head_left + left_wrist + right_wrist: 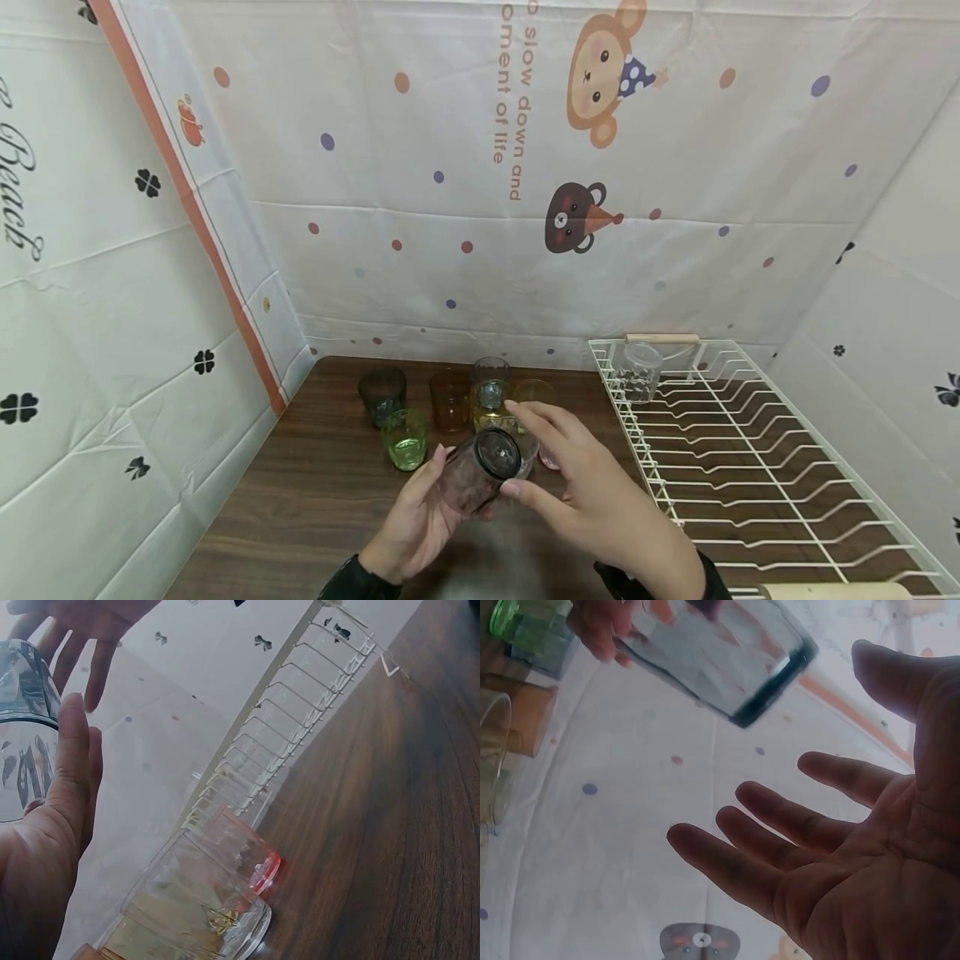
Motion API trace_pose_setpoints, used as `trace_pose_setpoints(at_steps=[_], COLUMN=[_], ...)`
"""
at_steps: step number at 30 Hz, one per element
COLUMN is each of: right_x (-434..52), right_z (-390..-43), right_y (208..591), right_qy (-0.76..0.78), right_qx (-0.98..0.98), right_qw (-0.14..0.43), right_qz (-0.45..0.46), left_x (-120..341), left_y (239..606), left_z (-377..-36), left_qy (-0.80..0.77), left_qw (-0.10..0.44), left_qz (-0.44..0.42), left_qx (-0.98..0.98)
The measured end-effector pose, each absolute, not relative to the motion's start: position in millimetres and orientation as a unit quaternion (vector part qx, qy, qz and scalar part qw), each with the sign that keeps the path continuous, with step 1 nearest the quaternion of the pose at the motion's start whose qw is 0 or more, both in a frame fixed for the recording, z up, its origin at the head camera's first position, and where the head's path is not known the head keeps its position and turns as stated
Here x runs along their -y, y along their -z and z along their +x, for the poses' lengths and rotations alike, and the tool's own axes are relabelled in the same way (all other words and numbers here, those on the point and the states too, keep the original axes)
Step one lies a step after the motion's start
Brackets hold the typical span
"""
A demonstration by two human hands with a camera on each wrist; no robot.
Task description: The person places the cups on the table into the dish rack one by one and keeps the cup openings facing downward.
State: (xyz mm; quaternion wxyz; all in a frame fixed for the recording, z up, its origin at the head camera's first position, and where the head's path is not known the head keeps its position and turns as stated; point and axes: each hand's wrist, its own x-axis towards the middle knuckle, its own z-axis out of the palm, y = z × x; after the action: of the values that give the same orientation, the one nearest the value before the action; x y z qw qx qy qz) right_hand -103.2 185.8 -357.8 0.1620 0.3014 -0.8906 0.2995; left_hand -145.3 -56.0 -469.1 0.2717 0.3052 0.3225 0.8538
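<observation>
A smoky grey drinking glass (467, 479) is gripped by my left hand (414, 527), thumb on one side and fingers beneath. It tilts with its thick base (498, 452) up and to the right. My right hand (592, 479) is beside that base; the right wrist view shows its fingers (742, 855) spread and apart from the glass. Behind stand a dark glass (382, 392), a green glass (406, 442), an amber glass (450, 404) and a yellowish glass (489, 410). A pink-based glass (259, 862) is partly hidden by my right hand in the head view.
A white wire rack (750, 467) with wooden handles takes up the right side of the brown wooden table (277, 508). One clear glass (640, 375) is at its far left corner. Patterned white cloth (420, 167) hangs at the back and both sides.
</observation>
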Motion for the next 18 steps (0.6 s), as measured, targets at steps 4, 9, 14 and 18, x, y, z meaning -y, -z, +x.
trace_pose_setpoints(at_steps=[4,9,14,18], right_x=[-181.6,-177.5,-174.8,-173.3], right_z=[-102.3,-102.9,-103.0,-102.8], right_y=[360.6,364.8,367.9,369.5], right_qy=[-0.291,-0.282,-0.283,-0.277], right_qx=[0.895,0.896,0.896,0.898], right_qw=[0.144,0.135,0.112,0.105], right_qz=[0.305,0.315,0.323,0.326], left_x=[55.3,54.8,55.0,53.8], left_y=[468.8,468.9,468.8,469.4], left_z=[-144.4,-143.5,-141.4,-141.9], left_qy=[-0.853,-0.854,-0.860,-0.855], left_qw=[0.275,0.280,0.281,0.281], left_qz=[0.302,0.297,0.284,0.303], left_qx=[-0.324,-0.322,-0.317,-0.313])
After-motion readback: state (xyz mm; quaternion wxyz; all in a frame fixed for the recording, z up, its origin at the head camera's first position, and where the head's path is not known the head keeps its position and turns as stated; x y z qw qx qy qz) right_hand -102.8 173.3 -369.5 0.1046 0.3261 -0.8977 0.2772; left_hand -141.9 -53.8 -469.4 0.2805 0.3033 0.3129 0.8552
